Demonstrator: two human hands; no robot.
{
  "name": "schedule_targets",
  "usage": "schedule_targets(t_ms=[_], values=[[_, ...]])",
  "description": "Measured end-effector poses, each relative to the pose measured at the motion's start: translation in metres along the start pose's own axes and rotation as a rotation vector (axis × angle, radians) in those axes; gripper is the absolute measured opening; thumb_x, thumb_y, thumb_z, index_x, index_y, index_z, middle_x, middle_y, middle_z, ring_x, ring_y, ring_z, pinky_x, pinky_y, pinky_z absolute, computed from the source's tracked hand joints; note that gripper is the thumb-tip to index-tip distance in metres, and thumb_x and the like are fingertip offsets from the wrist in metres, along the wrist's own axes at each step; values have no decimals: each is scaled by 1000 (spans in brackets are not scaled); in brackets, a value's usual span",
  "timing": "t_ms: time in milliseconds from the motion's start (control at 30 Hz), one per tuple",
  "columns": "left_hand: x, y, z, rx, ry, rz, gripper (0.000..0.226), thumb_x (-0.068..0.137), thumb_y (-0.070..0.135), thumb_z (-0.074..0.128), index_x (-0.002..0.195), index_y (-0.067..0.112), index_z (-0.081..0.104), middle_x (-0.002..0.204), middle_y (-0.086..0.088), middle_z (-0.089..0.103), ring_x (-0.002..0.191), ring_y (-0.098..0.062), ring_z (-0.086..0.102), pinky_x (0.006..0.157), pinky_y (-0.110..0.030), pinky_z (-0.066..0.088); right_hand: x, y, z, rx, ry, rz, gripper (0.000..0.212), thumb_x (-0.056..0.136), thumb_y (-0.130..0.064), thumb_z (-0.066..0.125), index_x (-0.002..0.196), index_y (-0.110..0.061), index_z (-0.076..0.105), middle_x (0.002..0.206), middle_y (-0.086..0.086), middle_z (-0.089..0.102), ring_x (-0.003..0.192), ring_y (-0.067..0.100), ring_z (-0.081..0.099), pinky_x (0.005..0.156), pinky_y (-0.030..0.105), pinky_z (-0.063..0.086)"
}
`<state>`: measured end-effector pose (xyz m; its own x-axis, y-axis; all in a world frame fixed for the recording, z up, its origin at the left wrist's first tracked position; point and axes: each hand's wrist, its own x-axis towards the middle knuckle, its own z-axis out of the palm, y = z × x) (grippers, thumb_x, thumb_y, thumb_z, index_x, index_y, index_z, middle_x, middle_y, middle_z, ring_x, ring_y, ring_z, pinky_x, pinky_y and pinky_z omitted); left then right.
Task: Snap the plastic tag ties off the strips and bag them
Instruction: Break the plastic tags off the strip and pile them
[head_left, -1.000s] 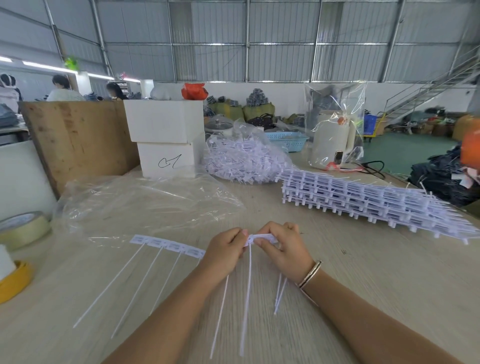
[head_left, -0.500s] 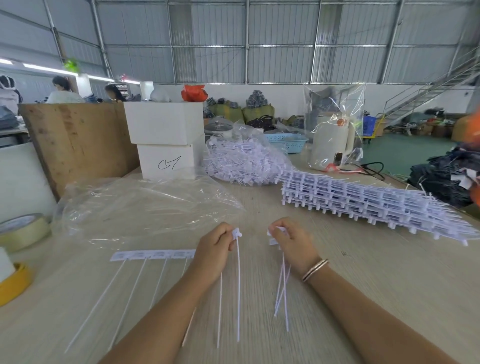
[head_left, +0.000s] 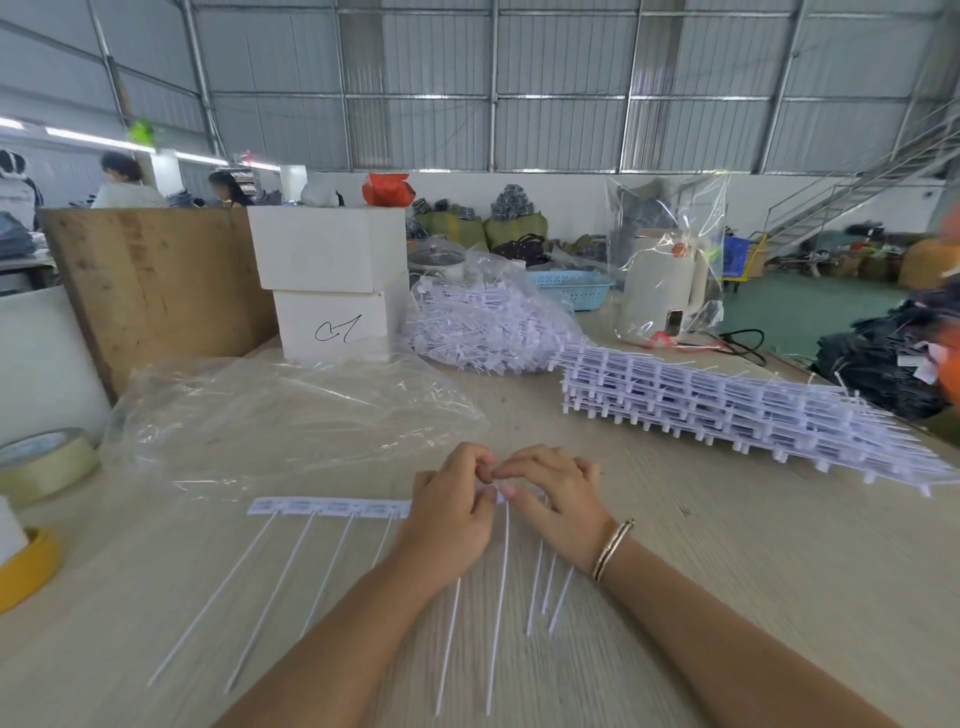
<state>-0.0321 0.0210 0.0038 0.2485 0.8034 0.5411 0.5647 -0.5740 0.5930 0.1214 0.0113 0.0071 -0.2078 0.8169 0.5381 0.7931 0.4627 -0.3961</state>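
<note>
At the wooden table (head_left: 727, 545), my left hand (head_left: 451, 512) and right hand (head_left: 558, 501) met fingertip to fingertip over a strip of white plastic tag ties (head_left: 332, 507). Both grips were clenched on the strip's right end, each pinching the tag head between thumb and forefinger, the knuckles of the two hands nearly touching. The strip ran out to the left of my left hand, lying flat on the table, with the thin tails of its ties fanned toward me. More tails showed beneath and between my wrists; loose ties (head_left: 543, 592) hung under my right palm, though I could not tell exactly how many it held. A bracelet (head_left: 613, 548) sat on my right wrist.

Just beyond the hands lay a crumpled clear plastic bag (head_left: 291, 421), flat on the table. Farther right, a stack of unbroken strips (head_left: 727, 410) stretched toward the table's edge, and behind it a heap of ties in a bag (head_left: 483, 322) rested beside two stacked white boxes (head_left: 327, 280). Rolls of tape (head_left: 44, 467) sat at the far left, near a plywood board (head_left: 150, 280). A bagged white kettle (head_left: 662, 283) stood at the back.
</note>
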Motion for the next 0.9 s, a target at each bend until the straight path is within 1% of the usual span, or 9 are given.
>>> schedule_targets(t_ms=[133,233,333,400,533,633,733,833,900], values=[[-1,-2,0,79,51,30,26,86,0,48,105,18,51,85,17,48,73,7,46,81,-24,30,1,5,-2,44,-78,84,18,89,-43,57,86,-29,68,88,-27,53,92,-3,47,84,31,18],[2,-6,-7,311,50,27,15,91,17,46,101,27,53,84,18,50,79,0,51,87,-23,23,2,7,-5,211,-75,143,10,89,-29,60,79,-27,62,83,-16,57,88,3,53,90,32,23],[3,-9,-11,424,-44,-44,20,96,31,37,89,29,56,75,13,54,82,-10,56,91,-28,26,3,6,-10,387,-28,200,23,90,-16,59,72,-30,55,80,-6,57,83,11,55,99,48,33],[4,-10,-10,346,-43,-91,21,96,31,38,83,27,54,72,10,55,79,-13,54,85,-29,27,2,5,-12,378,-33,205,27,91,-15,58,71,-32,54,78,-6,56,81,10,53,100,52,34],[7,-8,-10,275,102,-103,20,90,28,47,71,25,49,61,9,45,70,-13,47,76,-28,23,2,3,-10,380,-94,200,17,90,-26,60,74,-31,56,74,-12,54,77,4,52,102,47,31],[5,-7,-5,261,58,-109,22,91,31,48,72,21,53,60,9,45,71,-13,49,82,-29,26,3,4,-7,381,-148,199,15,87,-30,63,76,-20,61,67,-13,51,68,1,48,96,45,34],[6,-8,-1,206,2,-144,29,93,39,48,70,21,51,58,9,42,66,-10,47,82,-30,28,3,7,-5,367,-162,166,23,87,-27,64,82,-5,64,67,-2,53,65,4,47,87,41,35],[8,-9,-1,89,-62,-238,36,94,40,49,64,21,45,55,7,38,56,-7,41,73,-30,27,3,8,-5,336,-146,109,26,88,-27,63,84,-1,65,74,17,60,67,10,50,87,42,37],[9,-9,-2,-22,-101,-309,34,95,36,49,66,18,48,59,5,42,58,-9,41,69,-30,27,3,9,-4,282,-127,72,28,88,-29,63,84,-1,65,75,19,62,66,12,51,86,42,38]])
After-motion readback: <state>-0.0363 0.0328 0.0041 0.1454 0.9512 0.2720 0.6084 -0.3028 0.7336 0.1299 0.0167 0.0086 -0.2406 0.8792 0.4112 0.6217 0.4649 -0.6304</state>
